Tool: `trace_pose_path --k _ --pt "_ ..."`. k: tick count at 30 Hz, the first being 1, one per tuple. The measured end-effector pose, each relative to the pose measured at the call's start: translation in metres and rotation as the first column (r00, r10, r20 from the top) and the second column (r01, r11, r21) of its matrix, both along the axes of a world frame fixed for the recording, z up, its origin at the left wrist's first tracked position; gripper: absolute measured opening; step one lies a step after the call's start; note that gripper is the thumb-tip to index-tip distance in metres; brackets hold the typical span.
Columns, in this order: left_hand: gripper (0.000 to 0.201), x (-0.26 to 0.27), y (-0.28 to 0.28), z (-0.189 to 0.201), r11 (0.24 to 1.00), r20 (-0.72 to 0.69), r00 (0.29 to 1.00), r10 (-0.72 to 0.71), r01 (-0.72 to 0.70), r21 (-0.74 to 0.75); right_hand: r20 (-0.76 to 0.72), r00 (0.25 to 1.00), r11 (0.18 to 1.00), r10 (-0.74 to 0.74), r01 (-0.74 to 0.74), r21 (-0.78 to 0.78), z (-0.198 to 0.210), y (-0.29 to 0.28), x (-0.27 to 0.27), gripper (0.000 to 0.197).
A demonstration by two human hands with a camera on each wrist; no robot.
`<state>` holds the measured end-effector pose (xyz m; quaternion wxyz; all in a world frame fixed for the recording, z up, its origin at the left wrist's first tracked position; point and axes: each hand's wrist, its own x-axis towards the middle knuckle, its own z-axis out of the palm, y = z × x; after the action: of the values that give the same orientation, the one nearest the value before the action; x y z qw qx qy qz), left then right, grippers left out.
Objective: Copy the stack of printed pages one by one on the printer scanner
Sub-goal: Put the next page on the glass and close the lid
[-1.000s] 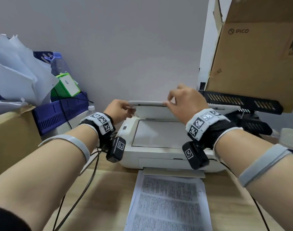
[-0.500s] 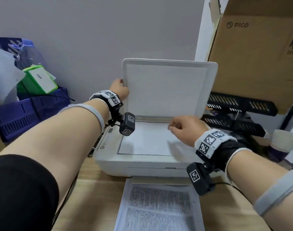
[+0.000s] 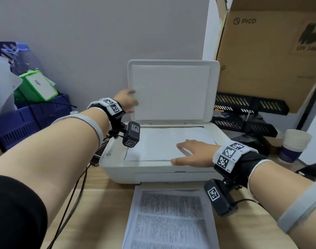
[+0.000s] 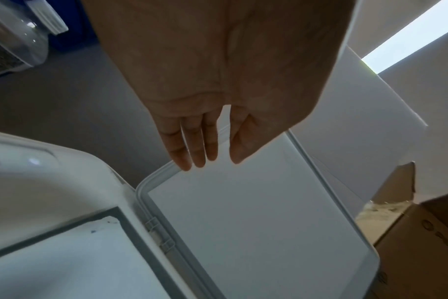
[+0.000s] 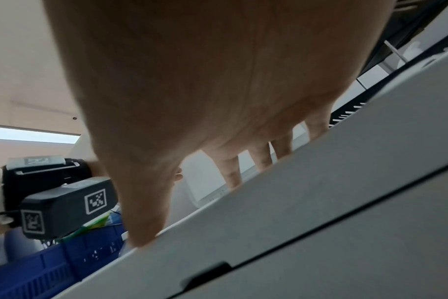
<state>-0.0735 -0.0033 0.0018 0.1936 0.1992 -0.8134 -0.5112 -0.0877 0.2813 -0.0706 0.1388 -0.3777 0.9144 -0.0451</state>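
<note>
- Plainly mid-swap on the printer (image 3: pixel 117 169): scanner lid (image 3: pixel 171 90) raised near upright, so that the glass lies reachable.
- Left hand (image 3: pixel 125 102) at the lid's left edge, fingers (image 4: pixel 192 149) straight and together with the thumb just apart, steadying the lid rather than gripping it; presumably to keep it from dropping while the other hand works.
- Right hand (image 3: pixel 193 155) laid flat, fingers spread, on the sheet on the glass (image 3: pixel 153 146), thumb at the near edge of the bed; clamped on nothing. Likely about to slide or peel that sheet off, though pressing it square cannot be ruled out.
- Sheet lying blank side up, slightly askew in the bed, near edge at the near rim.
- Stack of printed pages (image 3: pixel 171 218) face up on the table (image 3: pixel 103 203), just near of the printer's front, text showing; kept close for the next page, probably.
- Pale wooden table top, cables trailing along its left side.
- Grey wall behind; blue crate (image 3: pixel 27 119) with a green-edged box (image 3: pixel 37 87) far left.
- Large cardboard box (image 3: pixel 265 51) far right above black paper trays (image 3: pixel 243 112); paper cups (image 3: pixel 293 146) stacked at the right of the printer.
</note>
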Motion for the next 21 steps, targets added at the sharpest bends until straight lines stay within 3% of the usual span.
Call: trace_pose_path --k 3,5,8,10,12,14,18,21 --pt "0.034 0.023 0.013 -0.007 0.984 0.113 0.984 -0.139 0.151 -0.099 -0.057 0.997 0.998 0.059 -0.058 0.019 0.000 0.009 0.010 0.101" --pt "0.029 0.040 0.024 -0.012 0.961 0.205 0.950 -0.235 0.259 -0.097 -0.122 0.988 0.995 0.098 -0.097 0.019 -0.002 0.017 0.016 0.096" --pt "0.024 0.062 0.037 -0.018 0.937 0.282 0.912 -0.297 0.335 -0.097 -0.232 0.968 0.993 0.099 -0.110 -0.032 -0.002 0.028 0.024 0.056" --pt "0.026 0.074 0.039 -0.018 0.933 0.280 0.911 -0.303 0.344 -0.108 -0.212 0.975 0.989 0.064 -0.091 -0.120 0.007 0.036 0.028 0.030" --pt "0.033 0.082 0.037 -0.017 0.938 0.247 0.914 -0.321 0.342 -0.048 -0.183 0.983 0.966 -0.026 -0.023 -0.259 0.018 0.045 0.030 0.015" --pt "0.049 0.085 0.033 -0.016 0.942 0.177 0.926 -0.334 0.324 0.082 -0.202 0.968 0.913 -0.148 0.056 -0.403 0.032 0.055 0.027 0.019" --pt "0.086 0.087 0.035 -0.009 0.921 0.049 0.936 -0.348 0.332 0.205 -0.181 0.927 0.717 -0.329 0.121 -0.687 0.061 0.078 0.023 0.022" --pt "0.065 0.084 0.056 -0.002 0.911 -0.086 0.931 -0.356 0.366 0.189 -0.132 0.904 0.619 -0.407 0.166 -0.768 0.076 0.099 0.022 0.028"
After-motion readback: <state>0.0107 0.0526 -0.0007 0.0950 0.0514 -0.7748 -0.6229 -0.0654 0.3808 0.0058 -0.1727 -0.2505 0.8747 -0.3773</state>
